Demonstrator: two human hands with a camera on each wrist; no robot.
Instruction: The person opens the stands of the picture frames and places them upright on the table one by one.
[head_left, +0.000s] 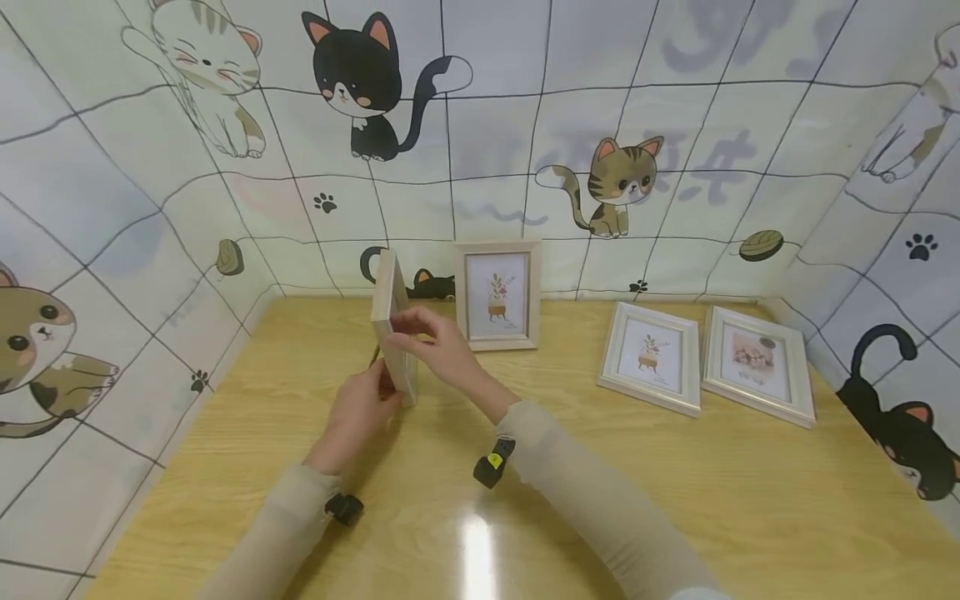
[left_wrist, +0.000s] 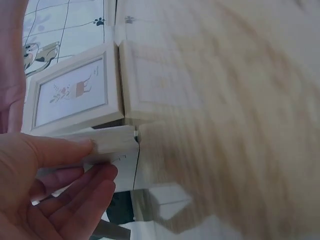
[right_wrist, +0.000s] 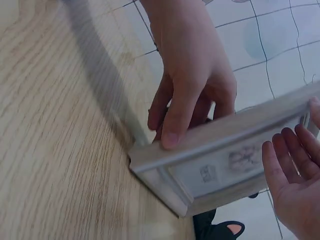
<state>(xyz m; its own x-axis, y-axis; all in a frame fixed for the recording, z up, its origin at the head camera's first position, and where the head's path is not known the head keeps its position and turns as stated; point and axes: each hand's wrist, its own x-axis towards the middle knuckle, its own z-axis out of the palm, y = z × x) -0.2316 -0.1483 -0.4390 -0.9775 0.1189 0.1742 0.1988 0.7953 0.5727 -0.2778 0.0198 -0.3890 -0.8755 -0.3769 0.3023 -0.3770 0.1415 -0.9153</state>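
A pale wooden picture frame [head_left: 392,325] stands upright, turned nearly edge-on, at the left of the table in the head view. Its pink picture [right_wrist: 245,159] and printed lettering show in the right wrist view. My left hand [head_left: 358,408] grips its near side edge low down, thumb on the edge and fingers behind the back, where a thin stand leg [head_left: 375,355] pokes out. Higher on that edge my right hand [head_left: 442,346] pinches the frame with thumb and forefinger; the other fingers [right_wrist: 287,157] lie in front of the picture. Beside it stands a second frame [head_left: 534,292] with a potted-plant print.
Two more frames lie at the right: one with a plant print [head_left: 611,346], one with a pink picture [head_left: 798,367]. A cat-patterned tiled backdrop [head_left: 495,117] encloses the wooden table [head_left: 420,517] at the back and sides.
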